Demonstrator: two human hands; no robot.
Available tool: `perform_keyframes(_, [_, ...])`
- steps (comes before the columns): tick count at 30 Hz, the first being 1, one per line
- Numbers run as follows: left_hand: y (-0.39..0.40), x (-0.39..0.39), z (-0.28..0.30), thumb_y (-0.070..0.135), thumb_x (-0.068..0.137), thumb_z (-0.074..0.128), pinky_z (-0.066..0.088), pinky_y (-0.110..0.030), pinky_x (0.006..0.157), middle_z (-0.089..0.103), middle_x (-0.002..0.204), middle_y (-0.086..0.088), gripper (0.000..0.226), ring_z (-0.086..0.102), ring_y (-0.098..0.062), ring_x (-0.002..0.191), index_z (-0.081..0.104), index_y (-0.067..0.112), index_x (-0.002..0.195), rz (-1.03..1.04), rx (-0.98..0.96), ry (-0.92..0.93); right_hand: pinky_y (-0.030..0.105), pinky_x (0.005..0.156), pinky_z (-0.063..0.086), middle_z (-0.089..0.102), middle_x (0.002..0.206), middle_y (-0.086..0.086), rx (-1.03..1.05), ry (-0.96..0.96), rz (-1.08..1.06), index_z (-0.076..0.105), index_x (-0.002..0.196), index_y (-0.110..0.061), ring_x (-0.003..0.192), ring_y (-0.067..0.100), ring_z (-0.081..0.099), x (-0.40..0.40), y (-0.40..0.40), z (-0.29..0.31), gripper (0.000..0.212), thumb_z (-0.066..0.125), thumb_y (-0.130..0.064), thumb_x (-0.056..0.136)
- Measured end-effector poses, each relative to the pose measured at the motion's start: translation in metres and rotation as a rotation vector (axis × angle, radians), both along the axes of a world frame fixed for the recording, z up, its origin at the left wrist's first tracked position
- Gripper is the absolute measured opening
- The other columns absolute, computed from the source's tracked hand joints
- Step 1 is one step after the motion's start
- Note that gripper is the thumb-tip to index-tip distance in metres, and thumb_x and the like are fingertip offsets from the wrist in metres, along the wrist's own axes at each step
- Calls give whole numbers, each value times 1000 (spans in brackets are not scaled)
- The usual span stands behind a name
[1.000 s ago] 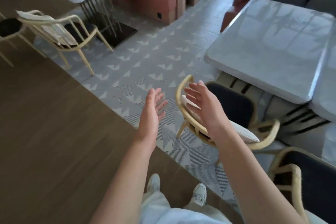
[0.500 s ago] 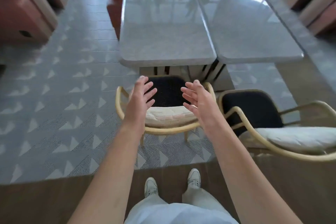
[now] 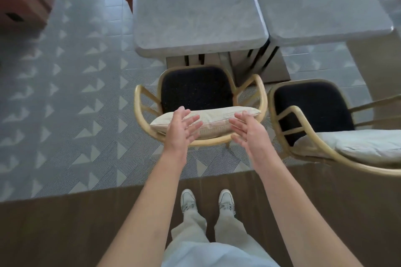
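view: head camera, looking forward and down; one view is held on record.
left table [image 3: 195, 13]: grey stone-look top with rounded corners, set edge to edge with the right table [image 3: 314, 2].
right table: same top, partly cut off by the picture's edge.
near chair [image 3: 195, 89]: pale wooden frame with a curved back rail and arms, and a dark padded seat. It is turned toward the left table, back rail toward the person, front of the seat near the table base.
cushion [image 3: 213, 120]: pale, finely striped, oblong. It is laid along the rear of the near chair's seat, against the back rail.
left hand [image 3: 181, 130]: held out ahead of the body, fingers straight and spread, palm turned inward. Nothing is grasped. It is seen over the left part of the cushion; contact cannot be told.
right hand [image 3: 249, 132]: held out likewise, fingers straight and spread, palm turned inward. Nothing is grasped. It is seen over the right part of the cushion; contact cannot be told.
second chair [image 3: 312, 106]: same make, placed just beside the near chair on its right.
second cushion [image 3: 368, 146]: pale, laid at that chair's back rail.
patterned floor [image 3: 65, 97]: grey tiles with pale triangles, under tables and chairs.
wooden floor [image 3: 54, 230]: dark boards, on which the person is stood.
shoes [image 3: 188, 200]: pale pair, toes pointed toward the near chair.
upholstered seat [image 3: 23, 0]: reddish-brown, upper left, blurred.
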State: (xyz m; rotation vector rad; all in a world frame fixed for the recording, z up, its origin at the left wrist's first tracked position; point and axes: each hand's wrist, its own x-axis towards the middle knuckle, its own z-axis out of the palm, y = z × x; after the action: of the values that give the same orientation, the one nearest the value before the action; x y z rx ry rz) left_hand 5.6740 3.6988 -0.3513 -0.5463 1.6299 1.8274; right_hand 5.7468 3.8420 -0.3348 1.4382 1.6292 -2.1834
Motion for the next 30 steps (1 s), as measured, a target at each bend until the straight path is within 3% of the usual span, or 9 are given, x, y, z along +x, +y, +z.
perform_keyframes(5, [4,-12,-45,46,104,40,51,-43,100,73,117,-5,44,71,-20,106,59,15,129,32,-62,-82,41,103,51,72,114,4,-88,-84,-95,65,118,-12,110,19,66,-6,15,-54,33,47,-37,105])
perform_keyframes(8, [-5,-7,-72,45,102,46,53,-41,94,76,107,-4,39,71,-21,102,66,13,111,91,-126,-154,42,101,52,71,101,4,-122,-219,-176,64,109,-10,103,19,68,-5,18,-90,23,54,-29,102])
perform_keyframes(12, [-14,-2,-101,29,99,57,56,-41,87,72,86,-4,18,70,-19,84,61,12,95,276,-183,-297,38,93,58,64,94,7,-117,-293,-247,61,104,-8,88,17,65,-12,17,-116,14,62,-20,98])
perform_keyframes(15, [-16,1,-119,17,96,63,61,-38,75,62,74,-5,10,62,-16,68,61,8,91,366,-311,-296,40,91,59,62,88,8,-110,-331,-300,60,102,-3,83,17,63,-15,13,-130,13,65,-13,95])
perform_keyframes(17, [-17,4,-129,14,96,66,63,-39,74,63,80,-7,10,62,-16,70,60,6,97,363,-351,-280,41,89,60,65,100,12,-160,-319,-349,54,117,0,91,20,67,-15,8,-137,26,65,-10,95])
perform_keyframes(21, [-23,10,-140,15,97,66,63,-44,79,69,109,-13,27,72,-24,92,56,4,119,333,-227,-316,46,91,59,62,122,18,-328,-214,-407,48,133,0,100,26,68,-14,2,-146,35,57,-9,100])
perform_keyframes(26, [-25,8,-142,13,101,59,60,-45,74,66,119,-16,33,69,-31,102,52,5,133,359,24,-401,51,89,58,64,118,17,-411,-165,-435,49,134,-1,102,33,67,-13,5,-148,34,55,-7,101])
perform_keyframes(30, [-23,8,-144,11,102,56,59,-49,75,64,122,-17,33,67,-36,102,51,5,134,364,69,-405,50,92,57,64,117,15,-400,-158,-411,52,133,-2,101,32,67,-10,5,-150,33,56,-6,101])
